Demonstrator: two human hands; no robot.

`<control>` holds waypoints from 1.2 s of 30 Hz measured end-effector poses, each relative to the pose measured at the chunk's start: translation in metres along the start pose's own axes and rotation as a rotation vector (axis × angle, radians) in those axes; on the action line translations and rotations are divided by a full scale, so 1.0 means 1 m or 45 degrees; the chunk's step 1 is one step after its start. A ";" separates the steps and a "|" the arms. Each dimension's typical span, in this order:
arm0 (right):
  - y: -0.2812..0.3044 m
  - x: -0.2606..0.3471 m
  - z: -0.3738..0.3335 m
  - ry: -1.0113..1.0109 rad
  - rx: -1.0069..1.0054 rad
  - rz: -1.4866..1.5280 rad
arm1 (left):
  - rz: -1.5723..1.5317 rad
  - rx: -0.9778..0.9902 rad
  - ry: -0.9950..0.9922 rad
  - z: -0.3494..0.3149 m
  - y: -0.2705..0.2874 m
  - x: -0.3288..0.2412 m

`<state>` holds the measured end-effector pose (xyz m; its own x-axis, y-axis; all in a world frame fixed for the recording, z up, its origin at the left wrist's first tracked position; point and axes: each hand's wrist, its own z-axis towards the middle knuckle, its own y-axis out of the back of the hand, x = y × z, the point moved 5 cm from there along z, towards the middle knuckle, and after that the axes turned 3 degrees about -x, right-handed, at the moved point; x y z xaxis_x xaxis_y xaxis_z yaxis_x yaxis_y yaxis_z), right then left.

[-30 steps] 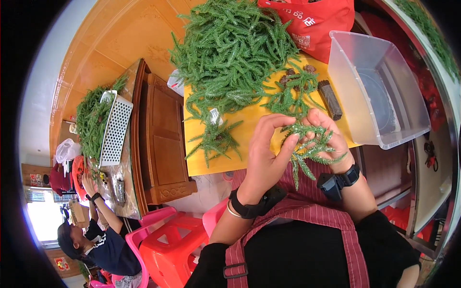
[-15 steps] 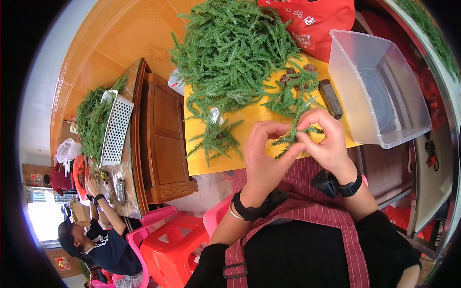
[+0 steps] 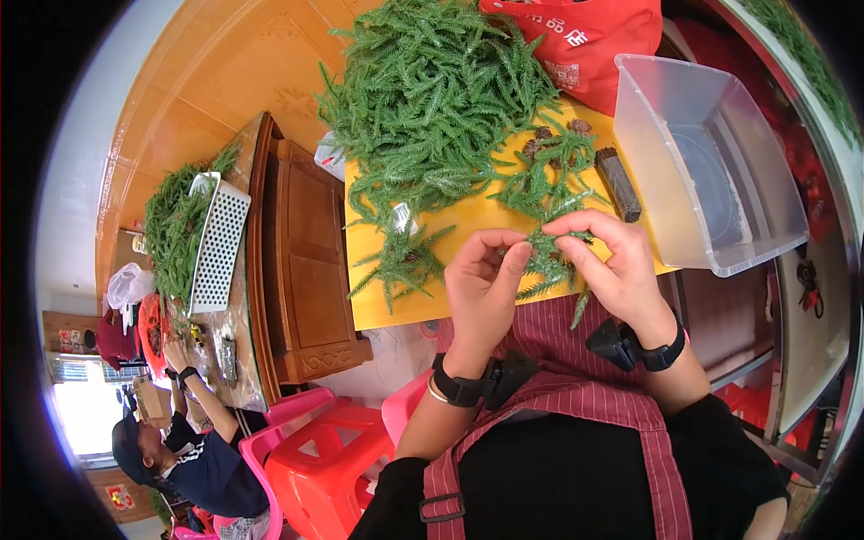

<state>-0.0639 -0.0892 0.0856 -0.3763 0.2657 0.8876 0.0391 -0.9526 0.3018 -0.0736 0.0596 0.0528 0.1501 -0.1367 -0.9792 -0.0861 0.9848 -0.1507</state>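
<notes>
Over the near edge of the yellow table (image 3: 382, 306), both of my hands are closed on a green artificial pine branch (image 3: 545, 261). My left hand (image 3: 486, 283) pinches its left side between thumb and forefinger. On the other side, my right hand (image 3: 616, 265) grips it with thumb and forefinger, the fingertips partly hidden among the needles. The branch stretches away from me across the table towards brown pine cones (image 3: 580, 127). A separate pine sprig cluster (image 3: 402, 261) lies to the left of my left hand.
A big heap of green sprigs (image 3: 432, 99) covers the table's far side, beside a red bag (image 3: 594, 58). Right of a dark brown stick bundle (image 3: 617, 184) stands a clear plastic bin (image 3: 650, 180). At left, another person (image 3: 202, 459) works near a white basket (image 3: 220, 243).
My left hand has shifted slightly left, its fingertips now apart from my right hand's. The branch's needles have turned, and one tip now hangs down below my right fingers.
</notes>
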 end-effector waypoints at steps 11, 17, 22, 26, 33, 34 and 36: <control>-0.006 -0.005 0.001 -0.173 0.044 0.198 | -0.170 0.044 0.054 0.003 0.000 0.007; -0.008 -0.009 0.001 -0.171 0.052 0.079 | -0.249 0.093 0.107 0.001 -0.003 0.009; -0.006 0.004 0.003 0.217 -0.035 -0.272 | -0.222 0.080 0.046 -0.001 -0.008 0.005; -0.004 0.012 0.004 0.460 -0.075 -0.416 | -0.186 0.058 0.005 0.000 -0.006 0.003; -0.007 0.018 0.006 0.583 -0.101 -0.670 | -0.136 0.071 0.072 0.000 -0.005 0.006; -0.007 0.017 0.006 0.583 -0.101 -0.669 | -0.135 0.071 0.072 0.000 -0.005 0.006; -0.008 0.014 0.006 0.536 -0.059 -0.700 | -0.074 0.089 0.082 0.001 -0.005 0.007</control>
<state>-0.0643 -0.0765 0.0977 -0.6575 0.6404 0.3969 -0.2959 -0.7040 0.6456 -0.0711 0.0541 0.0465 0.0893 -0.1979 -0.9762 -0.0100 0.9798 -0.1995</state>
